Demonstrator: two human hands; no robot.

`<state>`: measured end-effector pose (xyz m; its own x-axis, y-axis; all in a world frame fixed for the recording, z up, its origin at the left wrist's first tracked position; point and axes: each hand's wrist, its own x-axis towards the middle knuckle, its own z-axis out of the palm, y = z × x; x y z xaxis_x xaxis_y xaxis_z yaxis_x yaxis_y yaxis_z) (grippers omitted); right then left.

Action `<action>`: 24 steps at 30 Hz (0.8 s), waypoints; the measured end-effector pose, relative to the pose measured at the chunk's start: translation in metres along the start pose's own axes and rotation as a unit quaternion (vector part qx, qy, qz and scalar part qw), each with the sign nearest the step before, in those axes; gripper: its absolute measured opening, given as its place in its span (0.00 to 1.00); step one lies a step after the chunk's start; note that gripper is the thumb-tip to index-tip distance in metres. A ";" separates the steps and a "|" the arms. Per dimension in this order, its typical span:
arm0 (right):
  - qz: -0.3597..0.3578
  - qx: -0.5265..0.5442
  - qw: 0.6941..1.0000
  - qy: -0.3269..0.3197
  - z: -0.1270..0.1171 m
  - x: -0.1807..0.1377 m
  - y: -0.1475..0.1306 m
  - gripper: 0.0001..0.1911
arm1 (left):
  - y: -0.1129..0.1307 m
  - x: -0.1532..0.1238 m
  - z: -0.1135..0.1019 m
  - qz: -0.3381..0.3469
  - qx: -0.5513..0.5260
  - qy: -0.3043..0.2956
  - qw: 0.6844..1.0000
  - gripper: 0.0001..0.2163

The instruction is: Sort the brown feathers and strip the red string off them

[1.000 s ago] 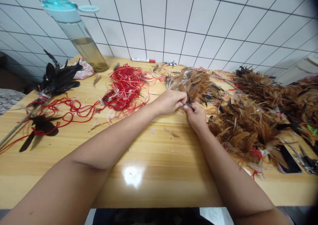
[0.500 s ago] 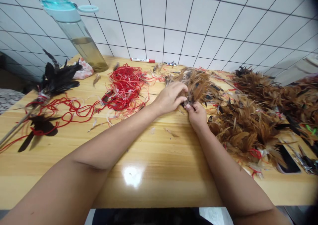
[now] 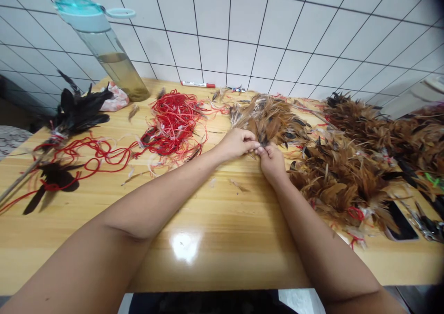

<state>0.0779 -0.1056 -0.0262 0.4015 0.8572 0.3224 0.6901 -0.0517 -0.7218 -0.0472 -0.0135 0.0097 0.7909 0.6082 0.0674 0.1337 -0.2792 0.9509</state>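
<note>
My left hand [image 3: 237, 143] and my right hand [image 3: 271, 160] meet at the near edge of a small heap of brown feathers [image 3: 274, 117] on the wooden table [image 3: 194, 221]. Both hands are closed in a pinch on the feathers' quill ends, fingertips touching. A tangle of red string [image 3: 173, 122] lies just left of my left hand. A much larger pile of brown feathers [image 3: 350, 166] spreads to the right of my right hand.
A tall water bottle [image 3: 111, 55] stands at the back left by the tiled wall. Black feathers [image 3: 78, 110] tied with red cord lie at the left edge. A red marker [image 3: 199, 84] rests against the wall. A dark phone [image 3: 402, 221] and metal scissors [image 3: 426, 224] sit at the right.
My left hand reached up over the feather heap with fingers spread, then came back down into a pinch against my right hand. My right hand stayed in place.
</note>
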 end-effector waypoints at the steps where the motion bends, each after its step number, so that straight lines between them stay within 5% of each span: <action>1: 0.002 -0.011 1.000 -0.008 -0.001 0.000 -0.001 0.10 | 0.000 0.000 0.001 -0.004 -0.016 0.001 1.000 0.08; 13: -0.014 -0.047 0.997 -0.064 -0.001 -0.001 0.000 0.12 | -0.007 0.001 0.005 -0.016 -0.130 -0.014 0.991 0.05; 24: 0.003 -0.108 0.993 -0.040 0.004 -0.005 -0.004 0.11 | 0.000 -0.001 0.000 0.023 0.172 0.024 0.985 0.10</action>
<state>0.0711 -0.1082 -0.0276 0.3635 0.8940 0.2620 0.8043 -0.1592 -0.5725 -0.0480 -0.0143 0.0092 0.7733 0.6204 0.1303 0.2983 -0.5375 0.7887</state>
